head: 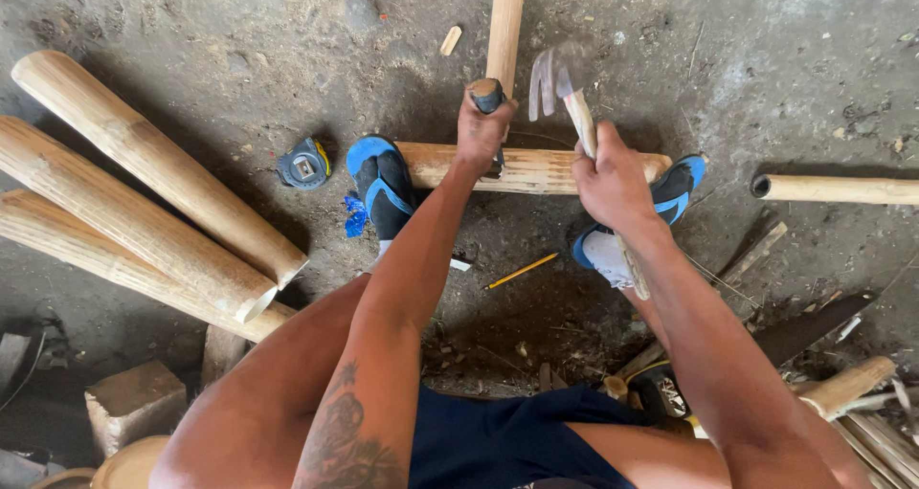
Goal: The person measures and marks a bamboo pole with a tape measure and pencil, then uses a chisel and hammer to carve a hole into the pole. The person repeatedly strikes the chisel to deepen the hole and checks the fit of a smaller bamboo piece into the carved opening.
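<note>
My left hand [481, 130] grips the dark handle of a chisel [487, 95] held upright on a short bamboo piece [536, 168] lying crosswise on the ground. My right hand [613, 178] holds the wooden handle of a claw hammer [560, 77]; its metal head is blurred, raised just right of the chisel's top. My feet in blue sandals [383, 183] press on both ends of the bamboo. A long bamboo pole [504, 20] runs away behind the chisel.
Three thick bamboo poles [144, 202] lie at the left. A tape measure [304, 166] sits by my left foot, a yellow pencil [522, 271] between my feet. Another pole [842, 189] and a hand saw [804, 328] are at the right, and a wooden block [134, 403] at the lower left.
</note>
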